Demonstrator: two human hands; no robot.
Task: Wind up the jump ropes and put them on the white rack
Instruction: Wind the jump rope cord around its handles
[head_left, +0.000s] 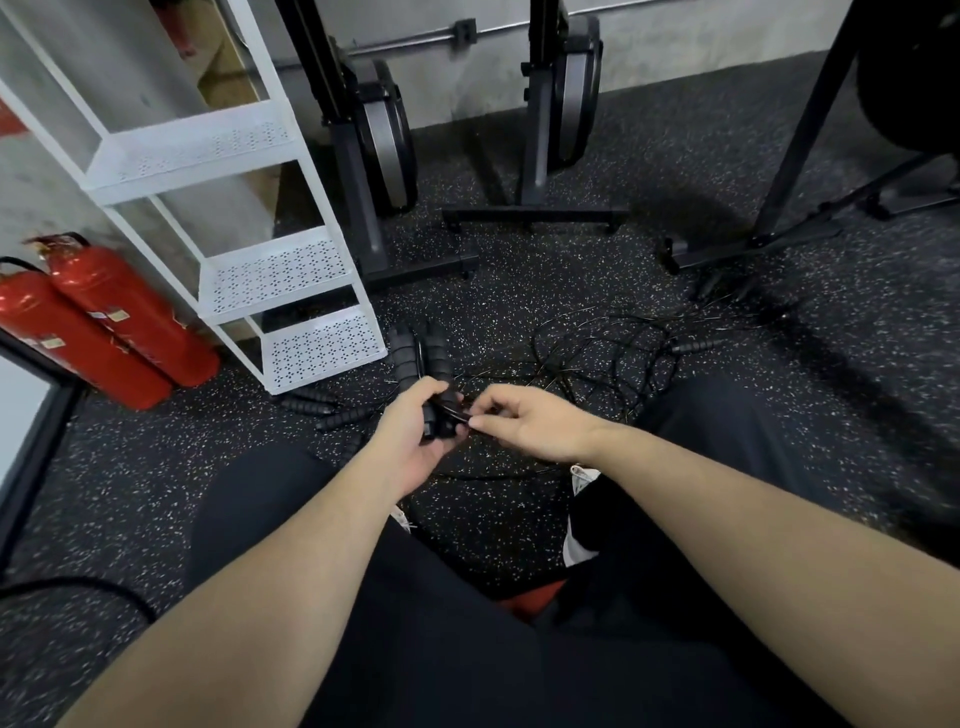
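left hand (415, 431): you've got it clamped round both handles (423, 364), paired so they act as a spool, long axis pointing away from you.
right hand (524, 423): pinching the cord (597, 353), guessing to feed wraps.
loose ropes: tangled on the floor (519, 519), right of the white rack (291, 270).

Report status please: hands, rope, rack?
Left hand grips rope handles; right hand pinches cord. Loose ropes tangled on floor. White rack holds nothing visible.
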